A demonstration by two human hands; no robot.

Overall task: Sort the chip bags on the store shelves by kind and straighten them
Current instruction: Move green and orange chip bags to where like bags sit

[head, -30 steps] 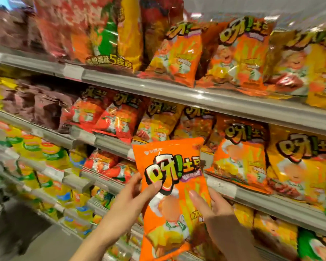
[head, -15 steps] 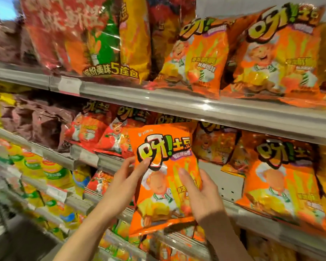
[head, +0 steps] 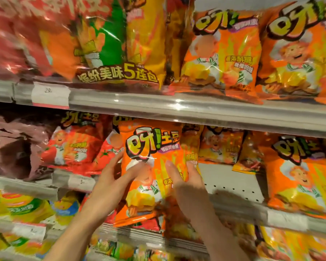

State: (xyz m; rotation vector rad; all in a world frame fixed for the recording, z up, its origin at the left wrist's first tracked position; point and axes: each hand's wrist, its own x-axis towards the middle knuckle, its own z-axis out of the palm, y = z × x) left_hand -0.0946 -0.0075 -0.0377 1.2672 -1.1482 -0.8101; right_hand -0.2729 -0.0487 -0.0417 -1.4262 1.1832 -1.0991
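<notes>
- Orange chip bag [head: 152,166] stands upright at the picture's centre, before the middle shelf [head: 233,178]; I see it between both hands.
- My left hand [head: 111,183] grips its 9 o'clock edge, fingers spread across the front.
- My right hand [head: 186,185] grips the 3 o'clock edge, thumb on the front.
- Matching orange bags [head: 297,178] sit at 3 o'clock; red tomato bags [head: 72,147] at 9 o'clock.

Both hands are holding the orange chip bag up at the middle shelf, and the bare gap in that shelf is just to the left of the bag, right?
Not quite. Both hands, left hand and right hand, do hold the orange chip bag at the middle shelf, but the head view shows the bare gap just to the right of the bag, not the left; red bags fill the left.
</notes>
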